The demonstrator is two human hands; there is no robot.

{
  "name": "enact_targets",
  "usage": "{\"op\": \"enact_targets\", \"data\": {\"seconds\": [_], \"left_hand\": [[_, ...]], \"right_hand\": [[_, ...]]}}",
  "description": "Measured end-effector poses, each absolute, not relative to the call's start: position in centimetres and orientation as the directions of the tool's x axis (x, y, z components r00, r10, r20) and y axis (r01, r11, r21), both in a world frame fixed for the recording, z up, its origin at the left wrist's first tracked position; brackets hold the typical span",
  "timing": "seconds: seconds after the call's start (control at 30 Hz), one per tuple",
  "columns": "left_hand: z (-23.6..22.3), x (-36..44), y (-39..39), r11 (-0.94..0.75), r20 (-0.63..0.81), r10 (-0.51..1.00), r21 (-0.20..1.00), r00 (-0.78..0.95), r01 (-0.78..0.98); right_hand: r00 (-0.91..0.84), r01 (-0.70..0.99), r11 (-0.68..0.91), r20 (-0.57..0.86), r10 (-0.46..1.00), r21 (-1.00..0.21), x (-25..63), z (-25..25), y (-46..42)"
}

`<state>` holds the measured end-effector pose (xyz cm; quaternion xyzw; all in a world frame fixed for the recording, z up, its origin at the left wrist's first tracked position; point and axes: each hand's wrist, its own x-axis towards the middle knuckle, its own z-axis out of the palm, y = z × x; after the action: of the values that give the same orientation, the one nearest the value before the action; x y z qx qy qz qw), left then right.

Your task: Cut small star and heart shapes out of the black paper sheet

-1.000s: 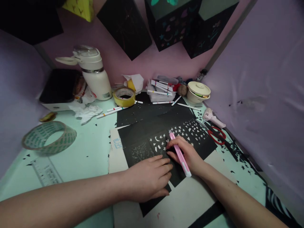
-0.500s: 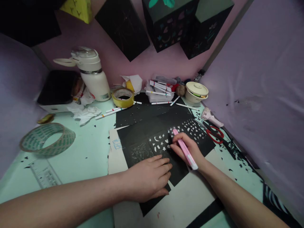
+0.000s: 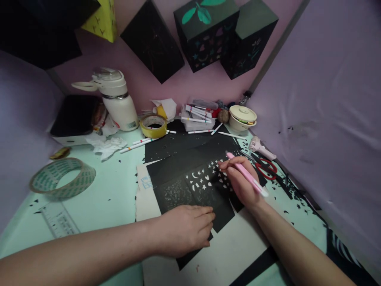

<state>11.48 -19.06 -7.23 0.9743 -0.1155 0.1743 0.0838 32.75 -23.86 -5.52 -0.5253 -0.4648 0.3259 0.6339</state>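
A sheet of black paper [image 3: 224, 212] with cut-out stars, moons, hearts and small shards lies on a pale board [image 3: 229, 254]. My left hand [image 3: 184, 230] rests flat on the paper's near edge, its fingers stretched out close together. Over the paper's right part is my right hand [image 3: 242, 184], holding a pink pen-shaped craft knife [image 3: 245, 172] across the palm. The knife's thin tip points up and away, off the paper. My right index fingertip is near the upper star cut-outs; whether it touches them I cannot tell. The hand covers some shapes.
Red-handled scissors [image 3: 266, 169] and a glue gun [image 3: 262, 147] lie to the right among black scraps. Tape rolls [image 3: 64, 180] [image 3: 153, 126], a ruler [image 3: 59, 218] and a white jug [image 3: 120, 109] stand or lie left. Markers [image 3: 196, 119] fill a box behind; black boxes [image 3: 205, 43] hang above.
My right hand has shifted right and turned, lifting the knife's tip off the paper while the index finger reaches out. My left hand's fingers have drawn closer together. The view has tilted slightly upward.
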Motion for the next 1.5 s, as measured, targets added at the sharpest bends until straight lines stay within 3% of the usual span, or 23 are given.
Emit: {"op": "enact_targets", "data": {"seconds": [0.07, 0.13, 0.27, 0.33, 0.4, 0.47, 0.53, 0.57, 0.63, 0.7, 0.77, 0.9, 1.1, 1.27, 1.5], "left_hand": [[-7.3, 11.5, -19.0, -0.959, 0.360, -0.195, 0.123, 0.912, -0.253], [-7.4, 11.5, -19.0, -0.959, 0.363, -0.195, 0.123, 0.911, -0.254], [-7.4, 11.5, -19.0, -0.960, 0.375, -0.198, 0.113, 0.906, -0.256], [-7.3, 11.5, -19.0, -0.962, 0.377, -0.201, 0.099, 0.904, -0.255], [-7.3, 11.5, -19.0, -0.962, 0.379, -0.205, 0.090, 0.902, -0.257], [-7.4, 11.5, -19.0, -0.961, 0.373, -0.210, 0.092, 0.904, -0.261], [-7.4, 11.5, -19.0, -0.960, 0.367, -0.211, 0.097, 0.906, -0.263], [-7.5, 11.6, -19.0, -0.960, 0.363, -0.210, 0.101, 0.908, -0.262], [-7.5, 11.6, -19.0, -0.960, 0.365, -0.206, 0.104, 0.908, -0.260], [-7.5, 11.6, -19.0, -0.959, 0.373, -0.211, 0.100, 0.904, -0.265], [-7.4, 11.6, -19.0, -0.958, 0.382, -0.220, 0.091, 0.897, -0.273], [-7.0, 11.5, -19.0, -0.977, 0.394, -0.178, 0.042, 0.902, -0.211], [-6.4, 11.0, -20.1, -0.999, 0.378, 0.042, -0.008, 0.925, 0.049], [-6.8, 10.3, -21.9, -0.968, 0.256, 0.224, -0.052, 0.940, 0.244], [-7.3, 10.3, -22.6, -0.959, 0.211, 0.259, -0.059, 0.943, 0.276]], "right_hand": [[0.136, -0.141, 0.096, 0.076, 0.988, -0.985, 33.1, -5.4, -23.8], [-0.012, -0.123, -0.014, -0.012, 1.000, -0.992, 33.3, -5.5, -23.8], [0.333, 0.207, 0.118, 0.184, 0.925, -0.971, 33.8, -5.9, -23.5], [0.410, 0.143, 0.161, 0.207, 0.889, -0.977, 34.1, -6.1, -23.3], [0.326, -0.022, 0.152, 0.136, 0.935, -0.988, 34.2, -6.1, -23.4], [0.131, -0.145, 0.067, 0.048, 0.990, -0.987, 34.0, -6.0, -23.7], [-0.051, -0.169, -0.028, -0.020, 0.999, -0.985, 33.7, -5.9, -23.8], [-0.056, -0.130, -0.032, -0.025, 0.998, -0.991, 33.6, -5.9, -23.8], [0.148, 0.052, 0.053, 0.060, 0.987, -0.997, 33.7, -5.9, -23.6], [0.437, 0.273, 0.130, 0.243, 0.866, -0.953, 34.1, -6.1, -23.2], [0.546, 0.324, 0.134, 0.300, 0.782, -0.937, 34.7, -6.4, -22.9], [0.493, 0.243, 0.119, 0.228, 0.839, -0.963, 35.2, -6.9, -22.8], [0.445, 0.417, 0.045, 0.247, 0.861, -0.908, 35.5, -7.0, -23.3], [0.472, 0.414, 0.000, 0.214, 0.855, -0.910, 35.3, -6.2, -23.6], [0.490, 0.365, 0.009, 0.200, 0.849, -0.931, 34.6, -6.1, -24.0]]}}
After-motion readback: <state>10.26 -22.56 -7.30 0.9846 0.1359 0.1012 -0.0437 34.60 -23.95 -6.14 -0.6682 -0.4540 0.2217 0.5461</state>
